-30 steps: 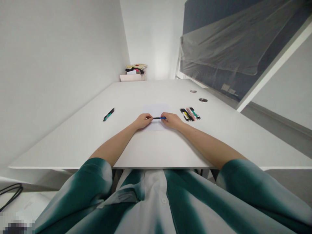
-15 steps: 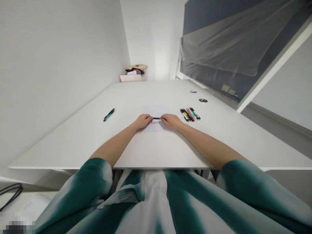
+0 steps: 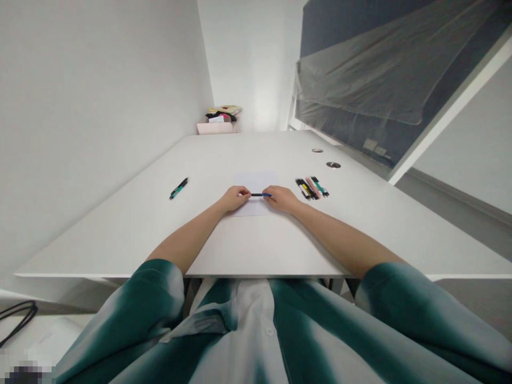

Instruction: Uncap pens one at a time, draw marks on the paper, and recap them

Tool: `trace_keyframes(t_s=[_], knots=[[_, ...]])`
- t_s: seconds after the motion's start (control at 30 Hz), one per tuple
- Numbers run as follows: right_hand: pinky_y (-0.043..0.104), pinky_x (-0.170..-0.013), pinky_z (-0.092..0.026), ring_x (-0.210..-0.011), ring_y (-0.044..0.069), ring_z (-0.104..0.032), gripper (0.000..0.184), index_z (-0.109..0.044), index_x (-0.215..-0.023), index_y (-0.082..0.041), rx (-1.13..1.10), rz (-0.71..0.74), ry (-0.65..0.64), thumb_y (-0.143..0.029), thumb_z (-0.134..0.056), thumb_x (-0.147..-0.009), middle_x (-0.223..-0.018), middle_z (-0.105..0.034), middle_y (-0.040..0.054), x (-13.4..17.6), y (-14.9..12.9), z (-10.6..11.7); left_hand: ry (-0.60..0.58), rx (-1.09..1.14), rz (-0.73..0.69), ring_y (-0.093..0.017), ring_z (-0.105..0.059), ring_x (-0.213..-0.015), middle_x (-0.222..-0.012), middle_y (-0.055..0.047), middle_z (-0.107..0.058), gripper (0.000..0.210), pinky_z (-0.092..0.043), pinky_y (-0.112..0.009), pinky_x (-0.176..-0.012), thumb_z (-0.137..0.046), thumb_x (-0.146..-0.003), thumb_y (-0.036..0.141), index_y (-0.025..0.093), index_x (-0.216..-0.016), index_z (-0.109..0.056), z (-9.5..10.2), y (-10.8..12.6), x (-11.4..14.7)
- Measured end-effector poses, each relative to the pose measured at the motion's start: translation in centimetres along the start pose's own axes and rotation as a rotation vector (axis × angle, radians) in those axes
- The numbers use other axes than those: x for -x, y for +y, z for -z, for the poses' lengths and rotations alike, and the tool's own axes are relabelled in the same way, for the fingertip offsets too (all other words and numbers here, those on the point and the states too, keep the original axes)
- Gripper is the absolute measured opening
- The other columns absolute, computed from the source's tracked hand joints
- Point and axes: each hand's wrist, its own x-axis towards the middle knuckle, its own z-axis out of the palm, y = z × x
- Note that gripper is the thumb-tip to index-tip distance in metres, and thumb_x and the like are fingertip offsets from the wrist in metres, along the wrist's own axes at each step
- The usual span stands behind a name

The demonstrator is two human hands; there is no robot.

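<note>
I've got the blue-and-black pen (image 3: 256, 194) pinched between my left hand (image 3: 235, 199) and right hand (image 3: 281, 199), both closed on its ends, over the paper (image 3: 254, 209), in from the bench (image 3: 256, 248)'s near edge. Midway, I'd guess: pen not set down yet, no writing visible

The shirt (image 3: 250, 341) is white with blurred teal-green bands (image 3: 290, 309), short sleeves (image 3: 158, 285) and pale front buttons (image 3: 269, 331).
</note>
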Motion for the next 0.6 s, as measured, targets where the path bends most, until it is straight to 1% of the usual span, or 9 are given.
trace_keyframes(t_s=[0.27,0.47,0.6], knots=[[0.027,-0.082,-0.041,-0.102,0.02,-0.061,0.031,-0.067,-0.116,-0.019,0.02,0.013,-0.02,-0.027,-0.043,-0.099,-0.109,-0.068,0.0094,-0.2,0.1,0.0,-0.004,-0.044,0.017,-0.019,-0.065,-0.081,-0.089,-0.006,-0.075,0.028,-0.052,-0.032,-0.083,-0.055,-0.079,0.033,0.016,-0.091,-0.073,0.0,0.3,0.1],[0.028,-0.082,-0.041,-0.102,0.021,-0.061,0.032,-0.068,-0.116,-0.02,0.001,0.01,-0.028,-0.025,-0.042,-0.098,-0.109,-0.068,0.0097,-0.1,0.0,0.2,0.013,-0.074,0.006,-0.02,-0.065,-0.082,-0.09,-0.007,-0.075,0.028,-0.051,-0.033,-0.083,-0.054,-0.08,0.033,0.016,-0.091,-0.073,0.3,1.0,0.4],[0.028,-0.083,-0.041,-0.103,0.021,-0.06,0.031,-0.068,-0.116,-0.02,-0.025,-0.004,-0.02,-0.026,-0.043,-0.098,-0.11,-0.069,0.0091,0.0,0.0,0.2,0.02,-0.085,0.01,-0.02,-0.065,-0.082,-0.091,-0.006,-0.074,0.027,-0.051,-0.033,-0.082,-0.054,-0.081,0.032,0.016,-0.092,-0.072,0.3,1.1,0.6]])
